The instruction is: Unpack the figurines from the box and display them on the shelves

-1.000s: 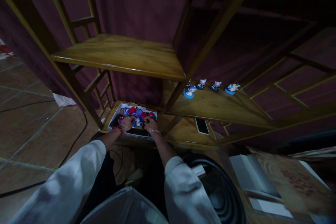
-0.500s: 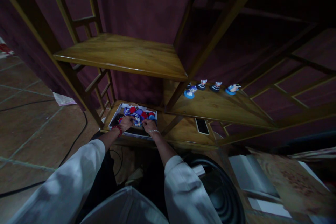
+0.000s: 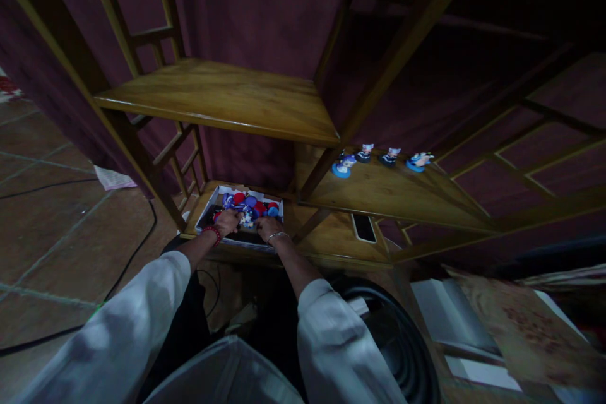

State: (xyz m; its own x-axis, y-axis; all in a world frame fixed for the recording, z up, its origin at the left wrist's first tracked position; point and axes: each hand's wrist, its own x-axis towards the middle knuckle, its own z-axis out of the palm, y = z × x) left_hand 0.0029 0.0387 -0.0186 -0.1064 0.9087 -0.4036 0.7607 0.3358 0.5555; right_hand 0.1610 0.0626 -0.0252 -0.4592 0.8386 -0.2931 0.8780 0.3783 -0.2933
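A shallow white box (image 3: 202, 216) on the low shelf holds several small figurines with red, purple and blue round bases. My left hand (image 3: 228, 221), with a red bead bracelet at the wrist, reaches in over the box's near left part, its fingers closed at a small blue-and-white figurine (image 3: 247, 219). On the other side of that figurine is my right hand (image 3: 269, 228), wearing a light bangle. Its fingers curl downward, and whatever they grip is hidden in the dim light. Among the loose pieces are a red base (image 3: 239, 197) and a purple base (image 3: 250, 201).
Several figurines, one on a blue base (image 3: 343, 166), stand on the raised shelf (image 3: 379, 192) at the right. A phone (image 3: 364, 228) lies on the lower board. Overhead juts another wooden shelf (image 3: 222, 101). A black round tub (image 3: 402, 341) stands by my right arm.
Both hands stay over the box with only small finger movements. My right hand's fingers have dipped slightly lower. The figurine between the hands has shifted very little.
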